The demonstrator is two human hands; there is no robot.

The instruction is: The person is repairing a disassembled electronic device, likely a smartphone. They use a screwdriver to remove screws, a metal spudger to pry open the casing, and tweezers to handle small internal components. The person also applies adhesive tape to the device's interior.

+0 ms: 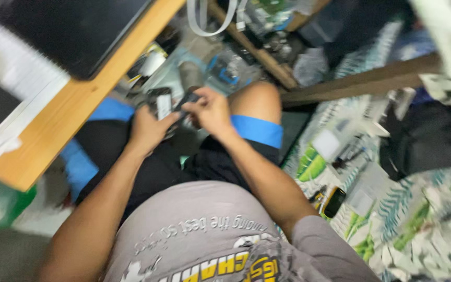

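Observation:
Over my lap, my left hand (149,127) grips a dark flat device with a pale panel (159,102). My right hand (210,110) pinches a small dark object (188,98) right beside it, fingers curled. The two hands nearly touch above my knees. I sit in black shorts with blue trim (257,130) and a grey printed shirt. The picture is blurred, so the held items are hard to make out.
A wooden desk edge (69,112) with a dark laptop (74,31) runs along the left. To the right lies a leaf-patterned bedsheet (418,219) with a small black and yellow gadget (333,201), papers and a black bag (434,136). Cluttered parts sit on the floor ahead.

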